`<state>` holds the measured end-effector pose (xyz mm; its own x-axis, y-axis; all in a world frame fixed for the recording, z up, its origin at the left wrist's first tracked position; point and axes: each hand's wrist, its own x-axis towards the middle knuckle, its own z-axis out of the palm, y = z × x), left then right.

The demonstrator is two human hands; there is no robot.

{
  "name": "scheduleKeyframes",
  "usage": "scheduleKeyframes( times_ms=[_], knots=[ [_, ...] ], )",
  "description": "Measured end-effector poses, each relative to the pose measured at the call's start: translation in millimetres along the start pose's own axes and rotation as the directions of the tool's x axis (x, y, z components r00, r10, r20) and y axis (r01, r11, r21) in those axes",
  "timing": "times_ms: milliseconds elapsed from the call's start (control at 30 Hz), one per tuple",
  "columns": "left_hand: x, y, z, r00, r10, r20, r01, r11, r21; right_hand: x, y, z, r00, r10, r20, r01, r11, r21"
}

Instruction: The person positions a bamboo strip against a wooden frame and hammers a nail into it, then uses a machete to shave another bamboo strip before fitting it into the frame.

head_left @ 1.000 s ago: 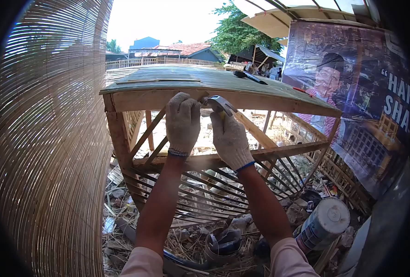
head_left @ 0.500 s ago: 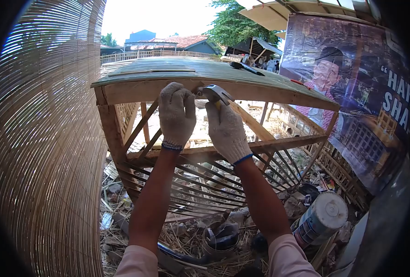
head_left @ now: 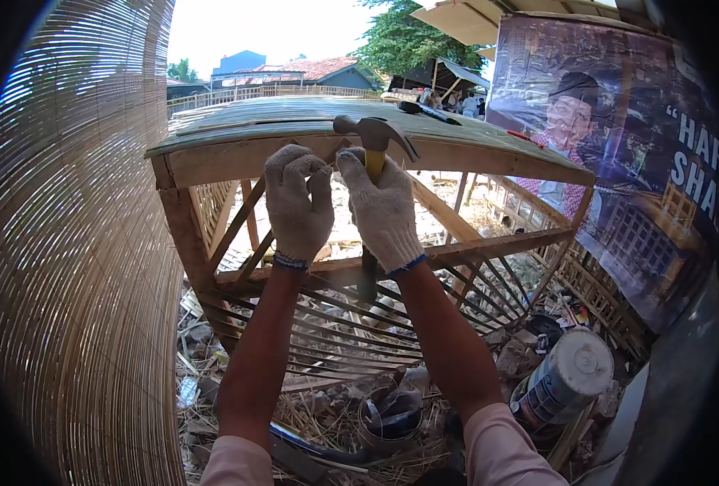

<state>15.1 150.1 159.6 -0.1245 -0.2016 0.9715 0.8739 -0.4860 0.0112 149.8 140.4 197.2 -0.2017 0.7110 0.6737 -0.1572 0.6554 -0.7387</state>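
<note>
Fingers (head_left: 349, 164): right hand (head_left: 382, 212) gripping hammer (head_left: 374, 133), left hand (head_left: 299, 204) curled near beam (head_left: 481, 159), contents indiscernible; apparently hammering, any next stroke calling for aim.

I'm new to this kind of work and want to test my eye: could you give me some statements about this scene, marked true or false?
1. The right hand's grip is around a hammer. True.
2. A second hammer is in the other hand. False: the left hand's grip has no hammer; whether it pinches something small cannot be told.
3. A dark object lies on the slatted top. True.
4. Both hands are uncovered. False: they wear pale gloves.
5. A bucket is at the picture's lower left. False: the bucket is at the lower right.
6. A printed banner is on the right. True.
</note>
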Motion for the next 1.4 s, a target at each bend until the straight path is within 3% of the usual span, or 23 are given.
scheduleKeyframes(
  times_ms=[100,200,333,400,433,533,633,667,767,833,867,933,1033,1100,1167,1200,1233,1300,1333,1400],
  knots=[
    [-0.9,-1.1,-0.6,1.0,-0.016,-0.011,0.016,1.0,0.003,-2.0,-0.6,3.8,0.995,-0.087,-0.04,0.083,0.993,-0.089],
    [-0.5,-1.8,-0.8,1.0,-0.005,-0.005,0.005,1.0,-0.006,-1.0,-1.2,4.0,0.999,-0.022,-0.026,0.019,0.993,-0.12],
    [-0.4,-2.0,-1.4,1.0,0.008,0.005,-0.008,1.0,-0.015,-0.4,0.4,3.9,0.998,-0.059,-0.012,0.057,0.994,-0.095],
    [-0.1,-1.7,-1.4,1.0,0.013,0.013,-0.013,1.0,-0.018,-2.0,-1.4,6.5,0.977,-0.213,-0.01,0.212,0.976,-0.055],
    [-0.4,-1.3,-1.8,1.0,0.005,0.012,-0.005,1.0,-0.014,-3.8,-3.2,7.5,0.977,-0.213,-0.011,0.212,0.976,-0.055],
    [0.3,1.5,-2.2,1.0,-0.017,0.005,0.017,1.0,-0.027,-8.8,-13.1,9.8,0.94,-0.336,0.056,0.34,0.921,-0.188],
    [-1.3,2.0,-1.5,1.0,-0.026,-0.001,0.025,0.999,-0.036,-10.2,-1.5,6.7,0.914,-0.406,0.011,0.393,0.875,-0.282],
    [-2.0,1.3,-0.5,1.0,-0.019,0.001,0.019,0.999,-0.031,-14.1,2.3,3.4,0.914,-0.405,0.007,0.391,0.876,-0.282],
    [-3.0,-3.3,1.0,1.0,0.023,-0.011,-0.023,1.0,-0.013,-45.3,6.6,-16.7,0.978,-0.178,-0.105,0.142,0.948,-0.284],
    [1.1,-3.8,0.2,0.996,0.081,-0.036,-0.08,0.997,0.003,-64.8,8.8,-37.4,0.998,-0.04,-0.044,0.024,0.949,-0.313],
    [2.6,-3.1,0.8,0.989,0.135,-0.064,-0.134,0.991,0.019,-70.8,15.1,-45.2,0.998,-0.041,-0.042,0.026,0.949,-0.314],
    [0.0,-1.5,2.9,0.995,0.083,-0.064,-0.085,0.996,-0.026,-74.0,30.3,-59.4,0.999,0.036,0.016,-0.032,0.982,-0.185],
    [-1.3,2.5,2.9,0.998,0.028,-0.06,-0.031,0.998,-0.058,-56.4,23.5,-69.5,0.995,0.075,0.07,-0.05,0.949,-0.31],
    [-0.8,0.2,2.3,0.998,0.04,-0.055,-0.042,0.998,-0.048,-55.1,-23.5,-65.1,0.982,-0.013,0.188,0.032,0.995,-0.097],
    [0.4,1.8,1.6,0.997,0.047,-0.065,-0.051,0.997,-0.051,-72.4,-49.1,-43.6,0.973,-0.215,0.082,0.216,0.976,-0.005],
    [1.3,0.5,1.6,0.997,0.049,-0.066,-0.052,0.997,-0.049,-84.1,-48.5,-41.4,0.977,-0.188,0.101,0.19,0.982,-0.008],
    [0.8,0.4,1.8,0.996,0.066,-0.06,-0.068,0.997,-0.031,-92.6,-24.5,-47.5,0.981,-0.128,0.148,0.138,0.989,-0.059],
    [0.4,1.8,2.1,0.995,0.078,-0.057,-0.079,0.997,-0.014,-104.0,40.6,-56.1,0.906,-0.414,0.082,0.4,0.782,-0.478],
    [1.1,2.2,1.8,0.992,0.114,-0.054,-0.113,0.993,0.022,-115.3,47.1,-58.7,0.907,-0.414,0.082,0.4,0.782,-0.478],
    [4.9,1.2,2.0,0.987,0.154,-0.056,-0.15,0.987,0.064,-126.0,55.7,-63.3,0.983,-0.185,0.001,0.17,0.901,-0.4]
  ],
)
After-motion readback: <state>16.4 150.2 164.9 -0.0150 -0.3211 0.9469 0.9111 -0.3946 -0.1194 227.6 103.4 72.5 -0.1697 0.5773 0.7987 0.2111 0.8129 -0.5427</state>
